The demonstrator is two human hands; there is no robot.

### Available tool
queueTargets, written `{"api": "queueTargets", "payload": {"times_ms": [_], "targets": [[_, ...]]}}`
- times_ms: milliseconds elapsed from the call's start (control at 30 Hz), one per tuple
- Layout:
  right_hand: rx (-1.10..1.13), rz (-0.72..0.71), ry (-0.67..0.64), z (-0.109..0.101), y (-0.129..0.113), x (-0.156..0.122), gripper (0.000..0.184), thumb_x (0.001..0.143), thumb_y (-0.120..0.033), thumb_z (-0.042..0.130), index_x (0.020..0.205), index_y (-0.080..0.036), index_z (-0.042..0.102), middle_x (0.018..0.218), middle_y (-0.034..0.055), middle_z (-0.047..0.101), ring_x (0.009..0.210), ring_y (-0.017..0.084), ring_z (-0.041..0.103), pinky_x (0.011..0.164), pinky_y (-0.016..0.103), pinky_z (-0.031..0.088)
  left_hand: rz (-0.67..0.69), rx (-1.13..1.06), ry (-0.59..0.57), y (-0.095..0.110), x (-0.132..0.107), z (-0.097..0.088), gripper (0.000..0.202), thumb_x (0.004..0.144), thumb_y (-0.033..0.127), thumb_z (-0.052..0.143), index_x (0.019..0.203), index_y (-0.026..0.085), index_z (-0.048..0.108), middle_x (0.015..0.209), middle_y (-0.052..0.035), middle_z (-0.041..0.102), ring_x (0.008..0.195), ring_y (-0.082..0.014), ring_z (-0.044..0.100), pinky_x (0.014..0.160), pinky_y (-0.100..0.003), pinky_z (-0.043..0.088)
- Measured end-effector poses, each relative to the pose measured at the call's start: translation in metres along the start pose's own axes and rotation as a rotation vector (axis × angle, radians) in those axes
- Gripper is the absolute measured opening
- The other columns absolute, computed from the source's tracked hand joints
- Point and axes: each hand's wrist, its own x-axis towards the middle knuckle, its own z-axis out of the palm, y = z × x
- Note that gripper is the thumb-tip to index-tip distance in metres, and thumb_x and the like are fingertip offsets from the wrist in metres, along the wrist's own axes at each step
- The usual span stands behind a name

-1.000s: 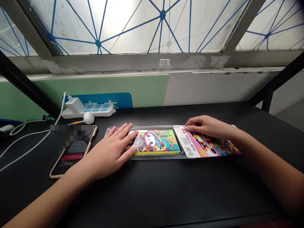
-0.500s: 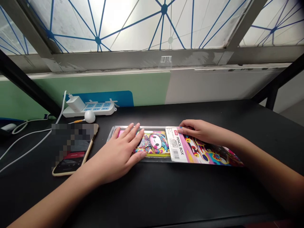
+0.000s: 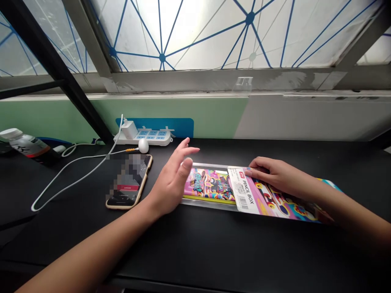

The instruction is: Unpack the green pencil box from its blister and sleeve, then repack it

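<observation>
A colourful pencil box (image 3: 207, 185) lies in a clear plastic tray on the black table (image 3: 195, 252). A printed card sleeve marked "PENCIL BOX" (image 3: 259, 197) covers its right part. My right hand (image 3: 276, 175) rests flat on the sleeve, fingertips at its left end. My left hand (image 3: 172, 181) is lifted at the box's left end, fingers spread and open, holding nothing.
A phone (image 3: 130, 181) lies left of my left hand. Behind it sit a white power strip (image 3: 146, 136) with a charger, a white cable (image 3: 70, 171) and a small white ball (image 3: 143, 145). A bottle (image 3: 24, 145) lies at the far left. A black frame post (image 3: 58, 69) slants there.
The card sleeve has slid further left over the pencil box under my right hand. My left hand has lifted off the box and its fingers have opened. The view has turned left.
</observation>
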Motion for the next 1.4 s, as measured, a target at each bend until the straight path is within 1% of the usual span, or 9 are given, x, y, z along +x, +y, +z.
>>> {"api": "queueTargets", "payload": {"times_ms": [133,267,433,600,800,967,1200,1300,1400], "targets": [[-0.069,-0.01,-0.004,-0.005,0.009,0.005,0.058,0.083,-0.077,0.052,0.098,-0.024,0.071,0.097,0.0088,0.074,0.085,0.029,0.067,0.072,0.04,0.052,-0.064,-0.251,0.111,-0.02,0.001,0.009,0.055,0.106,0.062,0.029,0.142,0.03,0.055,0.169,-0.0036,0.03,0.158,-0.0264,0.019,0.129,-0.049,0.013],[-0.219,-0.061,0.024,0.0,0.004,0.018,0.064,0.083,-0.078,0.046,0.11,-0.026,0.071,0.121,0.0143,0.069,0.113,0.038,0.062,0.096,0.053,0.048,-0.034,-0.386,0.164,-0.028,0.002,0.015,0.061,0.103,0.069,0.029,0.141,0.03,0.056,0.167,-0.0029,0.034,0.158,-0.026,0.02,0.13,-0.047,0.009],[-0.34,-0.093,-0.041,0.014,-0.041,0.037,0.066,0.085,-0.074,0.041,0.124,-0.026,0.065,0.144,0.0155,0.057,0.135,0.041,0.047,0.11,0.061,0.035,-0.056,-0.504,0.208,-0.028,0.005,0.016,0.064,0.1,0.074,0.031,0.138,0.029,0.056,0.162,-0.0042,0.041,0.156,-0.0275,0.026,0.129,-0.047,0.014],[-0.314,-0.198,-0.127,0.035,-0.099,0.057,0.069,0.092,-0.074,0.032,0.13,-0.025,0.062,0.142,0.0146,0.059,0.135,0.039,0.047,0.109,0.057,0.036,-0.059,-0.556,0.218,-0.027,0.006,0.015,0.066,0.099,0.074,0.032,0.14,0.027,0.053,0.16,-0.0055,0.044,0.155,-0.0263,0.029,0.129,-0.044,0.019],[-0.483,-0.358,-0.031,0.05,-0.122,0.067,0.07,0.099,-0.065,0.024,0.135,-0.018,0.062,0.147,0.0207,0.054,0.134,0.041,0.05,0.108,0.062,0.036,-0.077,-0.577,0.25,-0.027,0.007,0.012,0.067,0.098,0.076,0.033,0.139,0.026,0.053,0.158,-0.0064,0.046,0.154,-0.0263,0.031,0.128,-0.041,0.022],[-0.337,-0.329,-0.001,0.02,-0.083,0.046,0.071,0.092,-0.072,0.042,0.143,-0.025,0.056,0.158,0.0147,0.047,0.143,0.042,0.043,0.114,0.062,0.035,-0.2,-0.545,0.299,-0.025,0.01,0.009,0.059,0.104,0.067,0.029,0.135,0.023,0.052,0.154,-0.0099,0.05,0.154,-0.0244,0.033,0.128,-0.043,0.02],[0.098,-0.103,0.256,-0.006,0.051,0.0,0.044,0.093,-0.062,0.052,0.126,-0.035,0.064,0.137,0.009,0.066,0.128,0.038,0.061,0.101,0.045,0.055,-0.392,-0.61,0.313,-0.023,0.015,0.008,0.043,0.108,0.051,0.027,0.134,0.025,0.049,0.159,-0.0101,0.046,0.153,-0.0222,0.035,0.127,-0.044,0.025],[0.384,-0.017,0.294,0.007,0.062,-0.005,0.045,0.095,-0.067,0.044,0.114,-0.035,0.068,0.12,0.0088,0.074,0.114,0.037,0.07,0.088,0.043,0.061,-0.389,-0.619,0.28,-0.022,0.014,0.015,0.056,0.106,0.06,0.019,0.136,0.023,0.048,0.159,-0.013,0.046,0.153,-0.0243,0.034,0.127,-0.047,0.022],[0.515,0.031,0.278,0.022,0.043,-0.006,0.05,0.093,-0.073,0.044,0.108,-0.032,0.069,0.114,0.0076,0.074,0.105,0.034,0.072,0.086,0.045,0.062,-0.361,-0.565,0.233,-0.018,0.01,0.018,0.067,0.103,0.068,0.015,0.144,0.023,0.044,0.163,-0.0132,0.039,0.157,-0.0256,0.024,0.128,-0.05,0.016]]}}
